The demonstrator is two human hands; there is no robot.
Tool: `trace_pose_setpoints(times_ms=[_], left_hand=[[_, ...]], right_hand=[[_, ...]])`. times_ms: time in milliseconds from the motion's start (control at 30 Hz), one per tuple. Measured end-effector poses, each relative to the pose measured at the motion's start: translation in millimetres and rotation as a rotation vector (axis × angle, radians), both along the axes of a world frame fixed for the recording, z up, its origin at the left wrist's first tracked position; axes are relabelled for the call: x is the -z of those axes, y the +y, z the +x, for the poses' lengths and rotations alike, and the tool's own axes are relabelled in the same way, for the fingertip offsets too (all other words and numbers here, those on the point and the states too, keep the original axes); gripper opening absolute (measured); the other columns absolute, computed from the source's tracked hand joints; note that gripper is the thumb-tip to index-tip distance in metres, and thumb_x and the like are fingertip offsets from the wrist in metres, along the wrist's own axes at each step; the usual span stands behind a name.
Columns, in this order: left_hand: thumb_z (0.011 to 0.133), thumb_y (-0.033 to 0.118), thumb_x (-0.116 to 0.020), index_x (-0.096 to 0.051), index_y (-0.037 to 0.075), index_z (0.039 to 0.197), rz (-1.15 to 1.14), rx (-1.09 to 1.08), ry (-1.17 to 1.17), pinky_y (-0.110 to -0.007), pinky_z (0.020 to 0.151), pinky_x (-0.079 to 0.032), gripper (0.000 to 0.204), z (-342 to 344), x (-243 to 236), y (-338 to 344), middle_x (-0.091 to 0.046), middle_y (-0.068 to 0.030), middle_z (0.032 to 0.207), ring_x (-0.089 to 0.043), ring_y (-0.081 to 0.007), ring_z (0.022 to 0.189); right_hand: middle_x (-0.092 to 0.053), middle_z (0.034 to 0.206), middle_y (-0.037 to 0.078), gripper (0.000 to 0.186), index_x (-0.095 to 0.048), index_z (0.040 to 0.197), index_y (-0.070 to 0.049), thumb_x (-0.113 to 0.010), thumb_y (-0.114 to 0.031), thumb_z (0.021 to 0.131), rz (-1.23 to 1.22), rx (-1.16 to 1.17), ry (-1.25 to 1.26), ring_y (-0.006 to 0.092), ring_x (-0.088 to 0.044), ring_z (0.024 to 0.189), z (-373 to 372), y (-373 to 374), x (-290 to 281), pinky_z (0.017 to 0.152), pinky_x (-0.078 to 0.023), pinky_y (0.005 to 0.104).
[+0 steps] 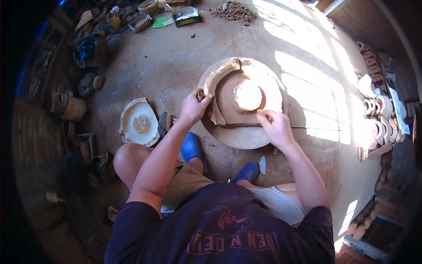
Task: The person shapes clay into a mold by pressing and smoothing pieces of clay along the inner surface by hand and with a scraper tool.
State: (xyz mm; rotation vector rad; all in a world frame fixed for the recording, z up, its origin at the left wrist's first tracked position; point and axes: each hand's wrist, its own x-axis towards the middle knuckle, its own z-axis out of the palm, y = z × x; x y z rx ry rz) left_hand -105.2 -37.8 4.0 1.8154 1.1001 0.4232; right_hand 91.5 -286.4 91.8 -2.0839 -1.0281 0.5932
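Observation:
In front of me lies a large round pale disc (239, 140), like a potter's wheel head. On it rests a shallow, clay-coloured round form with a thick, rough curved wall (216, 79) along its left and far side; its near edge is cut straight. Sunlight falls on a raised round centre (247, 95). My left hand (193, 108) is closed on the wall's left part, thumb over its inner side. My right hand (277, 127) pinches at the form's near right edge; what its fingertips hold, if anything, is hidden. My knees flank the disc's near side.
A white, broken-edged round mould (152, 124) lies left, with a dark stone-like piece (165, 122) beside it. Crumbled clay (235, 12) and small boxes (184, 16) sit at the far side. Curved clay pieces (383, 127) line the right. A pale flake (262, 165) lies near my right shoe.

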Motion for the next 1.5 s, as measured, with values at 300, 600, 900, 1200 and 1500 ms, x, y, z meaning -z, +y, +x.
trace_pose_setpoints(times_ms=[300, 600, 900, 1200, 1500], left_hand=[[0.099, 0.045, -0.074, -0.065, -0.006, 0.125, 0.023, 0.097, 0.134, -0.044, 0.082, -0.056, 0.058, -10, -9, -35, -0.074, -0.0212, 0.092, -0.074, -0.0332, 0.086], [0.099, 0.047, -0.072, -0.065, -0.001, 0.122, 0.02, 0.079, 0.142, -0.05, 0.082, -0.056, 0.054, -14, -16, -42, -0.074, -0.0254, 0.094, -0.074, -0.0425, 0.091], [0.098, 0.05, -0.07, -0.065, 0.001, 0.122, -0.012, 0.095, 0.134, -0.054, 0.087, -0.055, 0.055, -12, -20, -36, -0.074, -0.029, 0.103, -0.072, -0.0474, 0.101], [0.098, 0.052, -0.069, -0.066, 0.004, 0.126, -0.006, 0.112, 0.166, -0.054, 0.088, -0.054, 0.055, -10, -18, -23, -0.075, -0.0269, 0.105, -0.071, -0.0475, 0.104], [0.1, 0.051, -0.069, -0.065, 0.004, 0.127, -0.026, 0.146, 0.123, -0.051, 0.086, -0.055, 0.054, -10, -6, -9, -0.074, -0.0258, 0.102, -0.073, -0.0445, 0.101]], right_hand=[[-0.074, 0.089, 0.012, 0.021, -0.077, 0.107, 0.005, -0.076, -0.014, 0.097, 0.069, -0.019, -0.165, 0.0146, -0.068, 0.071, -33, 8, 29, 0.067, -0.056, 0.0318], [-0.075, 0.095, 0.019, 0.027, -0.075, 0.116, 0.001, -0.068, -0.016, 0.097, -0.135, -0.188, -0.235, 0.0302, -0.073, 0.081, -6, 61, -20, 0.079, -0.058, 0.0409], [-0.078, 0.102, 0.01, 0.061, -0.067, 0.146, -0.022, -0.063, -0.041, 0.089, -0.536, -0.379, -0.485, 0.021, -0.075, 0.091, 29, 140, -28, 0.09, -0.059, 0.0373], [-0.074, 0.117, 0.023, 0.084, -0.038, 0.168, -0.029, -0.062, -0.028, 0.087, -0.867, -0.764, -0.595, 0.0362, -0.072, 0.109, -14, 153, -47, 0.098, -0.056, 0.0458], [-0.074, 0.114, 0.026, 0.087, -0.031, 0.17, -0.018, -0.06, -0.017, 0.088, -0.926, -0.829, -0.414, 0.0389, -0.074, 0.1, -28, 139, -50, 0.09, -0.059, 0.0462]])
